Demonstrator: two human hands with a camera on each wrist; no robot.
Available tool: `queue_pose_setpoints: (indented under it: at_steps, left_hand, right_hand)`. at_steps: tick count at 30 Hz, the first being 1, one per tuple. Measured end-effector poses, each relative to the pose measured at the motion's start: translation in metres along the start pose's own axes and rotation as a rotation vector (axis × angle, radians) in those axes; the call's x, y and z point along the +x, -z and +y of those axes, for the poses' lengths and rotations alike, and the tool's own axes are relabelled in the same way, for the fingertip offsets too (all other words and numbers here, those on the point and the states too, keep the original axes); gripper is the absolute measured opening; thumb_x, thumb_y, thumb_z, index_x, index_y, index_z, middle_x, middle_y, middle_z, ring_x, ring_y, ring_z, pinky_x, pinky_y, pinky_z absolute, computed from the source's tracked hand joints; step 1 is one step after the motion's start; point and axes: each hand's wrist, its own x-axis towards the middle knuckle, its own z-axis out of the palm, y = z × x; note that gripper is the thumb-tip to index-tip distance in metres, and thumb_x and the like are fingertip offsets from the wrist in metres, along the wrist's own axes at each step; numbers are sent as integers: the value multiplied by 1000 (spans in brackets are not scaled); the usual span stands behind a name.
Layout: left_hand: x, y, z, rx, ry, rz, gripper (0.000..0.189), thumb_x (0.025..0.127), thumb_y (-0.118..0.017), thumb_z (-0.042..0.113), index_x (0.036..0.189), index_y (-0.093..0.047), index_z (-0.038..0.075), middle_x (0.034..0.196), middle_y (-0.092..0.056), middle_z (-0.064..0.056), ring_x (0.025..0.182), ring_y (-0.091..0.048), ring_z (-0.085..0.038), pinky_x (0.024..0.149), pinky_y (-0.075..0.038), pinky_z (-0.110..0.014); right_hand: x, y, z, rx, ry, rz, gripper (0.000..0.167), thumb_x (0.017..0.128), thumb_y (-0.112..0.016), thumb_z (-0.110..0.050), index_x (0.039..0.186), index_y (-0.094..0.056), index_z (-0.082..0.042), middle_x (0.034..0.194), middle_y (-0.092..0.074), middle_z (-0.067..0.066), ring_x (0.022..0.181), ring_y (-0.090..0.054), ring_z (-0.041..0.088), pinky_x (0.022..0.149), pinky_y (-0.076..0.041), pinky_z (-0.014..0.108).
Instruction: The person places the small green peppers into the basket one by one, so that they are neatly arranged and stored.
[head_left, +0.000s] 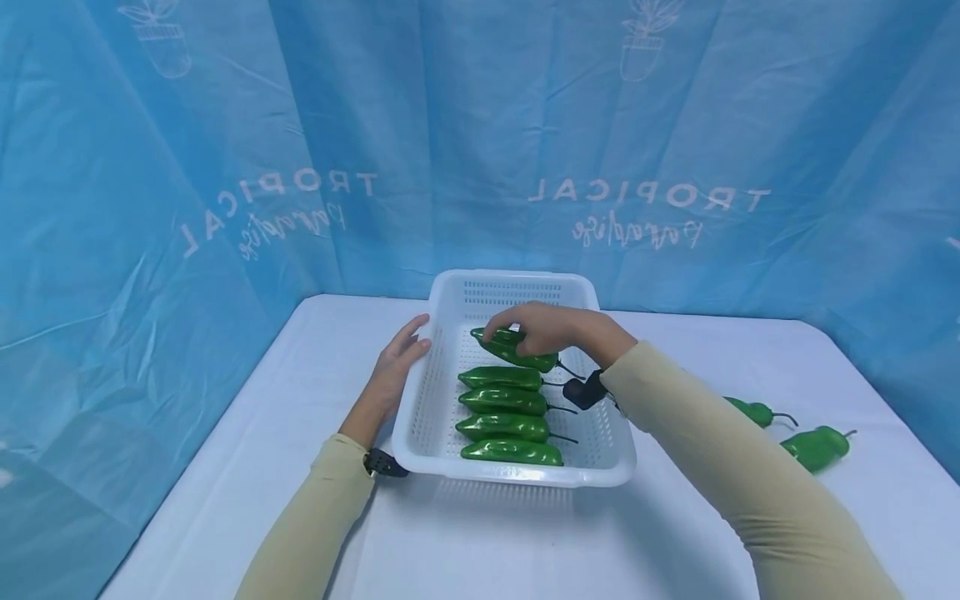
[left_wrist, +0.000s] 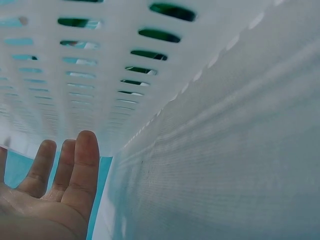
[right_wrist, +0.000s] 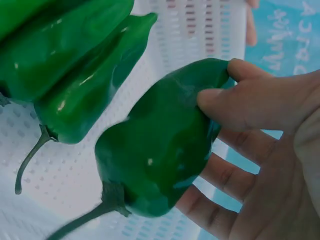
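A white perforated plastic basket (head_left: pixel 513 476) stands tilted toward the viewer on the table, with a row of green peppers (head_left: pixel 504 401) lying side by side in it, stems to the right. At the far end of that row, my right hand (head_left: pixel 543 327) grips a glossy green pepper (right_wrist: pixel 160 135). Thumb and fingers hold it around its tip, while its stem hangs free at the other end in the right wrist view. My left hand (head_left: pixel 390 372) is at the basket's left side, fingers extended along the outside of the wall; the left wrist view shows the fingers (left_wrist: pixel 82 170) straight.
Two more green peppers (head_left: pixel 819 448) lie on the white table (head_left: pixel 480 542) to the right, partly behind my right sleeve. A blue printed curtain (head_left: pixel 480 142) hangs behind the table and along its left side.
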Motion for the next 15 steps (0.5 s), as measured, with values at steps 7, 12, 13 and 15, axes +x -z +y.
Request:
queue_pose_setpoints:
  at_steps: [7,12,13,15]
  left_hand:
    - [1,1,-1,-7,3,-1,58,99,-53,43,153,-31,38,152,-41,-7,131,-54,-38,96,-58,-49]
    - [1,1,-1,-21,4,0,56,99,-53,42,152,-32,38,151,-42,-6,131,-54,-37,96,-59,-48]
    - [2,1,-1,-21,3,1,56,99,-53,42,152,-33,38,151,-42,-6,131,-54,-37,95,-59,-48]
    - [2,1,-2,-21,2,3,56,99,-53,42,151,-33,38,151,-42,-6,130,-54,-37,95,-59,-48]
  right_hand:
    - [16,-6,13,28,-70,23,63,85,-52,10,142,-52,-17,148,-50,18,132,-54,36,95,-53,42]
    - [28,-11,18,43,-96,27,65,82,-51,11,140,-55,-18,144,-54,20,125,-58,34,76,-48,32]
    - [29,-12,19,42,-97,27,65,82,-51,11,140,-56,-18,143,-54,19,125,-58,34,75,-47,31]
    - [32,-14,20,37,-105,26,66,82,-51,11,140,-57,-19,142,-55,18,126,-57,33,73,-46,30]
